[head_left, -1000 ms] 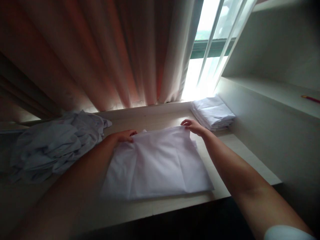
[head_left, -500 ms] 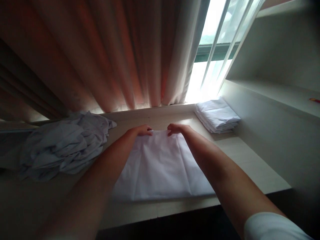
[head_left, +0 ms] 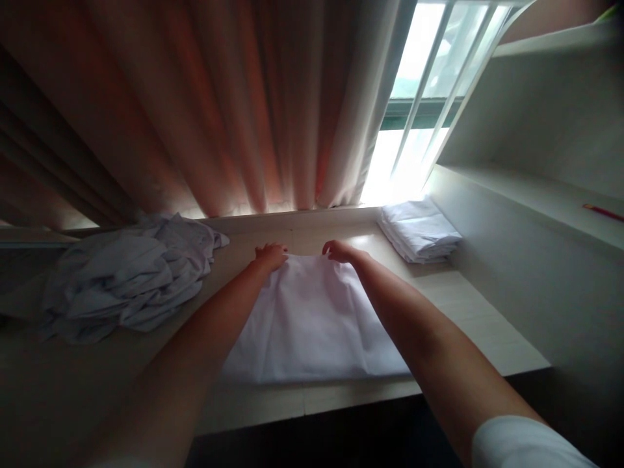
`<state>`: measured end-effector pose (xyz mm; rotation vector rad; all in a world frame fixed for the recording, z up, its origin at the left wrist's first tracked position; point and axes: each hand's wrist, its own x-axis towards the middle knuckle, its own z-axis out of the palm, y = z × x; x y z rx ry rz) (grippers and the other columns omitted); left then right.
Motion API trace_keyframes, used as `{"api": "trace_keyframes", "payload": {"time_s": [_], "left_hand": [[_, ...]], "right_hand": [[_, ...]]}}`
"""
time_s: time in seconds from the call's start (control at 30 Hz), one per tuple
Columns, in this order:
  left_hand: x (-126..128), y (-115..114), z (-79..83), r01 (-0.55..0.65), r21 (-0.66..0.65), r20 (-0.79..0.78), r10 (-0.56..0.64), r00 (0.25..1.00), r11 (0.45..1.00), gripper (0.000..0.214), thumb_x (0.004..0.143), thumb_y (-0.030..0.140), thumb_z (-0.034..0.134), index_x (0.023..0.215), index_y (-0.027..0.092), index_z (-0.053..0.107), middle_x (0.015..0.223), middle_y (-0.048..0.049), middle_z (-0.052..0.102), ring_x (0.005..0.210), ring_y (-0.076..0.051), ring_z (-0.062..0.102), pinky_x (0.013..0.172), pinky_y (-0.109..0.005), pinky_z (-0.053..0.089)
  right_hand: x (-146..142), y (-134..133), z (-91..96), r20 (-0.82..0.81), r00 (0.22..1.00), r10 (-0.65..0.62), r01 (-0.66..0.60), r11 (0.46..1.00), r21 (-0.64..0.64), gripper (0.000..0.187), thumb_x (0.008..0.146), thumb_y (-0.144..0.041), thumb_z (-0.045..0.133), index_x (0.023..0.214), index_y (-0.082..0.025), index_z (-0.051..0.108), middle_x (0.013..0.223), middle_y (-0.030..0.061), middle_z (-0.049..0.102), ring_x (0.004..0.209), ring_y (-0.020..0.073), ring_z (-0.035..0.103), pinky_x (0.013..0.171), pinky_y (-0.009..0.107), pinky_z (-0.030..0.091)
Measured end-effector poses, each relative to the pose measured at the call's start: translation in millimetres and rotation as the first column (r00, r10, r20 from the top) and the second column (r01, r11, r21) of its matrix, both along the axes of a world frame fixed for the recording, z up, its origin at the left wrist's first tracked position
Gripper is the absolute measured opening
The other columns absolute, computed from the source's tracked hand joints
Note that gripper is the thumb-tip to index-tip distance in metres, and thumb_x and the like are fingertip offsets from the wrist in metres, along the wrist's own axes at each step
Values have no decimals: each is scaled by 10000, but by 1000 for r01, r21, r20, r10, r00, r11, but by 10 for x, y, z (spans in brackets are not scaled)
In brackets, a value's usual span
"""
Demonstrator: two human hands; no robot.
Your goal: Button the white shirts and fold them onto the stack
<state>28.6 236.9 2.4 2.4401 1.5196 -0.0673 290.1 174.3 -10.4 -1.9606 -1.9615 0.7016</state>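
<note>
A white cloth (head_left: 316, 318) lies folded flat in front of me, with soft creases running from its far edge towards the near one. My left hand (head_left: 272, 255) is at the far left corner of this cloth, fingers curled and closed on the edge. At the far right corner, my right hand (head_left: 337, 251) pinches the same edge between thumb and fingers. The far edge stretches between the two hands. The fingertips under the cloth are hidden.
A crumpled heap of white cloth (head_left: 131, 273) lies on the left. A neat stack of folded white cloths (head_left: 419, 231) sits at the back right, beside a pale panel with a shelf (head_left: 531, 188). Curtains (head_left: 273, 117) and a bright window (head_left: 419, 97) stand behind the pale board (head_left: 482, 312).
My left hand has shifted slightly left along the far edge, and the hands are a little farther apart. The cloth's upper part has rippled. The camera view has moved slightly.
</note>
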Motion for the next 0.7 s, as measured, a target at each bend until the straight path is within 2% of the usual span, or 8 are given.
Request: {"api": "trace_keyframes", "payload": {"time_s": [0.1, 0.2, 0.3, 0.4, 0.5, 0.57, 0.63, 0.7], "left_hand": [[-180, -140, -106, -136, 83, -12, 138, 990, 987, 437, 895, 391, 535, 1290, 219, 608, 1429, -184, 511, 1331, -389, 412, 1076, -623, 286], [-438, -320, -178, -285, 160, 24, 285, 958, 945, 526, 913, 382, 507, 1409, 209, 485, 1477, -203, 436, 1362, -382, 372, 1066, -616, 320], [-724, -546, -243, -431, 177, 77, 424, 902, 885, 542, 930, 445, 461, 1393, 166, 491, 1423, -238, 465, 1314, -396, 426, 1005, -590, 397], [-973, -796, -319, -520, 139, 120, 507, 854, 843, 515, 914, 529, 473, 1246, 162, 614, 1292, -225, 563, 1211, -391, 522, 941, -540, 456], [-1166, -1010, -375, -555, 131, 175, 532, 829, 822, 481, 900, 567, 490, 1193, 219, 646, 1290, -184, 578, 1216, -375, 526, 930, -514, 461], [-1272, -1107, -391, -578, 133, 207, 548, 811, 805, 491, 903, 567, 489, 1222, 221, 627, 1313, -192, 567, 1238, -381, 514, 926, -507, 456], [-1362, -1167, -400, -583, 108, 229, 551, 803, 805, 498, 911, 542, 497, 1243, 188, 608, 1284, -204, 592, 1213, -361, 547, 914, -457, 462], [-1431, -1200, -411, -559, 54, 242, 532, 811, 828, 467, 912, 509, 524, 1194, 153, 630, 1191, -191, 652, 1127, -309, 616, 874, -371, 473]], "right_hand": [[-93, -148, 4, 82, 994, -74, 71, 997, 39, 417, 765, -43, 607, 1124, -244, 672, 1053, 63, 719, 984, 246, 652, 951, 444, 448], [-232, -376, 52, 134, 977, -166, 142, 975, 173, 554, 836, -88, 535, 1356, -275, 504, 1360, 93, 587, 1270, 277, 513, 1110, 593, 254], [-420, -741, 19, 155, 957, -245, 194, 939, 283, 544, 908, -177, 474, 1441, -239, 386, 1504, 122, 439, 1395, 276, 372, 1161, 632, 101], [-576, -1256, -179, 211, 938, -274, 191, 920, 343, 555, 909, -247, 504, 1448, -254, 372, 1575, 97, 340, 1474, 283, 233, 1173, 627, 95], [-600, -1815, -439, 306, 897, -320, 214, 918, 334, 585, 917, -367, 529, 1468, -281, 354, 1627, 79, 229, 1505, 340, 109, 1145, 676, 118], [-535, -2139, -553, 319, 856, -407, 305, 896, 324, 558, 954, -420, 466, 1480, -278, 342, 1629, 86, 219, 1499, 348, 120, 1132, 672, 162], [-431, -2386, -592, 299, 796, -526, 440, 842, 311, 523, 986, -442, 393, 1472, -253, 358, 1586, 120, 303, 1452, 336, 245, 1112, 627, 242], [-321, -2547, -574, 262, 728, -633, 573, 772, 274, 502, 994, -459, 367, 1429, -214, 416, 1484, 158, 439, 1344, 332, 397, 1061, 578, 328]]}}
